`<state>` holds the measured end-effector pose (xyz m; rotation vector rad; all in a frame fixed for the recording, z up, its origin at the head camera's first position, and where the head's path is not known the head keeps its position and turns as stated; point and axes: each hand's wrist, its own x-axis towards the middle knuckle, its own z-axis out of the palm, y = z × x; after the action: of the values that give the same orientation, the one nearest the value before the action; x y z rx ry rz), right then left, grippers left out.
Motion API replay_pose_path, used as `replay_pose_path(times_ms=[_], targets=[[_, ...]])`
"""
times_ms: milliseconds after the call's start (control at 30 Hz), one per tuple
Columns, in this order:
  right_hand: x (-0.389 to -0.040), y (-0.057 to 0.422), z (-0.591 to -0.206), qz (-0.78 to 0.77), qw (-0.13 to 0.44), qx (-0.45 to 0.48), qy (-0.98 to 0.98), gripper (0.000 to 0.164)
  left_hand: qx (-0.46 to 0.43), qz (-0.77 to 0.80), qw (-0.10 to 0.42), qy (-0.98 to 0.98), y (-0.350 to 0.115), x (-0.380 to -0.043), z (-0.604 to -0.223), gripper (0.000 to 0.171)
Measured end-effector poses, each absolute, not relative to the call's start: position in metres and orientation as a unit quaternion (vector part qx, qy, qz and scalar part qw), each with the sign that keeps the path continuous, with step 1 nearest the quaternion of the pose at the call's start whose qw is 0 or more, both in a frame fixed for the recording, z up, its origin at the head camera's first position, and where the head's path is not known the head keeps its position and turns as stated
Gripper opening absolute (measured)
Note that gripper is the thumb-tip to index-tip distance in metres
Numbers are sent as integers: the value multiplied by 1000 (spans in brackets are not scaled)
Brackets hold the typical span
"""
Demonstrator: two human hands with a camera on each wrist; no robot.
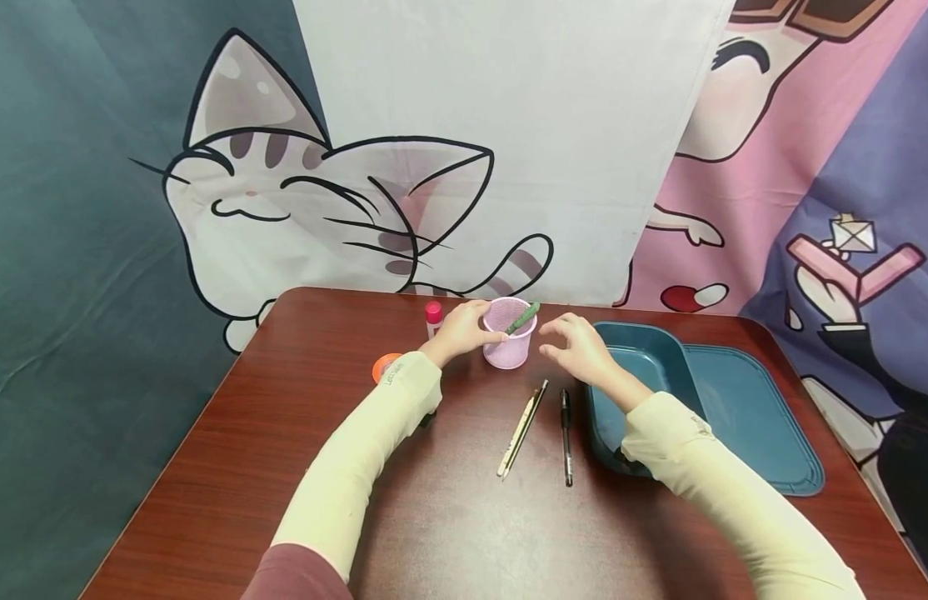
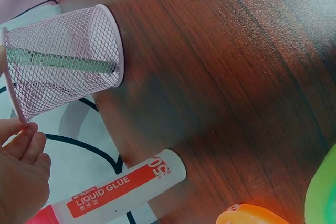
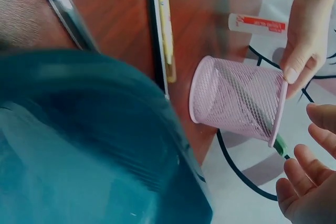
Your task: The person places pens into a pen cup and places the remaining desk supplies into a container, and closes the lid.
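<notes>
A pink mesh pen holder [image 1: 506, 352] stands upright near the table's back edge, with a slim green pen-like item [image 1: 527, 317] leaning inside it. My left hand [image 1: 464, 328] pinches the holder's rim between thumb and fingers, as the right wrist view shows. Just right of the holder is my right hand [image 1: 581, 350], its fingers loosely bent and apart from it, holding nothing. Nearer on the table lie two slender pencils [image 1: 522, 432], side by side, and a black pen [image 1: 566, 437].
A liquid glue bottle [image 2: 113, 190] with a red cap stands beside my left hand. An orange object [image 1: 385, 365] is partly hidden by the left sleeve. To the right sit a teal bin [image 1: 606, 425] and a flat teal lid [image 1: 756, 417]. A printed cloth hangs behind.
</notes>
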<state>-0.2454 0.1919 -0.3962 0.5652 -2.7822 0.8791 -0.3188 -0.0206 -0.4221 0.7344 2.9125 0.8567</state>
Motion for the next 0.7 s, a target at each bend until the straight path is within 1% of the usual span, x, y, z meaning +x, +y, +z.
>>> replay_pose_path(times_ms=[433,700], targets=[[-225,179,-417,292,62,225,-928,23,233,279,11,932,-21,-322,-425,67],[-214,167,-439,291,64,247,-922,25,236,276,9,932,-21,-320,-424,66]])
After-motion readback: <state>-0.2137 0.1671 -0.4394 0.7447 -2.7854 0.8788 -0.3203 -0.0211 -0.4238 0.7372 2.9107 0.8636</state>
